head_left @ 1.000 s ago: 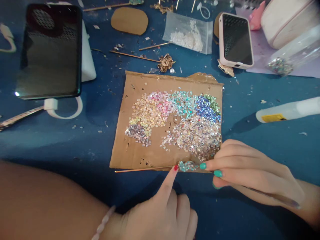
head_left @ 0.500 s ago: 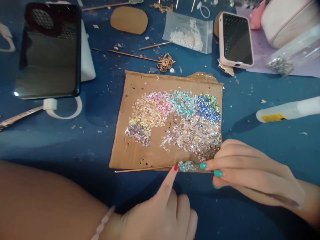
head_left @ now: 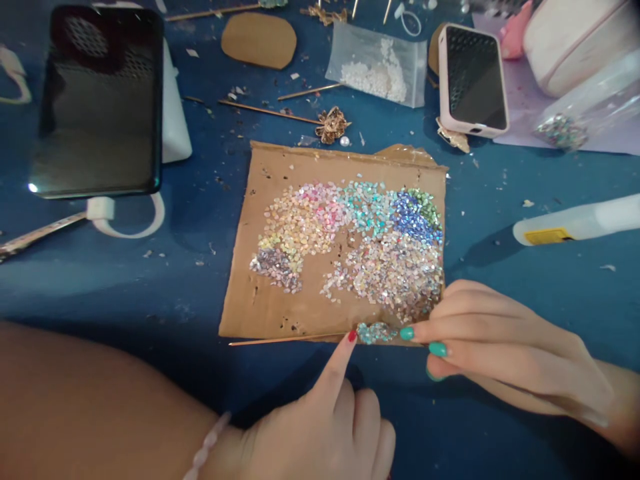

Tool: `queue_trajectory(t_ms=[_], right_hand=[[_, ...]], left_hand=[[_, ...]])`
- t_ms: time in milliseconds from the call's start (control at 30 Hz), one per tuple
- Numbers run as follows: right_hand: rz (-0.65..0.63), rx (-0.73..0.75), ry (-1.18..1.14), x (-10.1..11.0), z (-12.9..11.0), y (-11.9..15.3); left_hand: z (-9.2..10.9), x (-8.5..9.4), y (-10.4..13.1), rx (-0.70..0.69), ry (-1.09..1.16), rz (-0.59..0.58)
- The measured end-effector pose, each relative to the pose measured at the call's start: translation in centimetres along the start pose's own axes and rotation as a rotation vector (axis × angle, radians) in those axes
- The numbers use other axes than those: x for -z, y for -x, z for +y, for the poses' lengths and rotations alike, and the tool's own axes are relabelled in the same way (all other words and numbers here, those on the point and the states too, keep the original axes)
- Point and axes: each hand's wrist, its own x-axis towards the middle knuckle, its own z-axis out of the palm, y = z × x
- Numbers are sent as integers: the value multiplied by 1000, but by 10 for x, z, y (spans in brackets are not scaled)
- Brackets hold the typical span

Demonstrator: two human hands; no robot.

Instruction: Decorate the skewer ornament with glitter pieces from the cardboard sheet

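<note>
My left hand (head_left: 333, 430) stretches its index finger forward, with the other fingers curled under. Its red-nailed fingertip presses at the joint of a thin wooden stick (head_left: 280, 339) and a cluster of turquoise glittering chips (head_left: 376, 332) fixed on the stick's end. At the cluster's right end my right hand (head_left: 505, 347) touches with a teal-nailed index fingertip, its fingers drawn together. A slim tool lies mostly hidden in that hand; its kind cannot be made out. Both stick and cluster lie along the front edge of a cardboard sheet (head_left: 270, 313), behind loose coloured chips (head_left: 395, 267).
A black phone (head_left: 100, 107) lies at left, a pink-cased phone (head_left: 475, 80) at upper right. A glue bottle or tube (head_left: 575, 221) with a yellow label rests at right. Behind the cardboard are a bag of white beads (head_left: 377, 67), a brown oval piece (head_left: 259, 41) and a gold flower stick (head_left: 331, 125).
My right hand has turned slightly, and the slim tool seen along its palm earlier is now almost out of sight. My left hand and the stick have stayed put.
</note>
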Motion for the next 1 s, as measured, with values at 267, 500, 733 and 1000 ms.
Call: queue_trajectory(t_ms=[267, 500, 733, 1000], right_hand=[[38, 37, -67, 1, 5, -1], [94, -1, -119, -4, 12, -1], [221, 2, -112, -11, 15, -1], [230, -6, -80, -18, 15, -3]], left_hand=[[-4, 5, 1, -9, -7, -14], [-8, 4, -1, -25, -12, 68], [-7, 0, -3, -50, -58, 142], [-6, 2, -2, -20, -105, 155]])
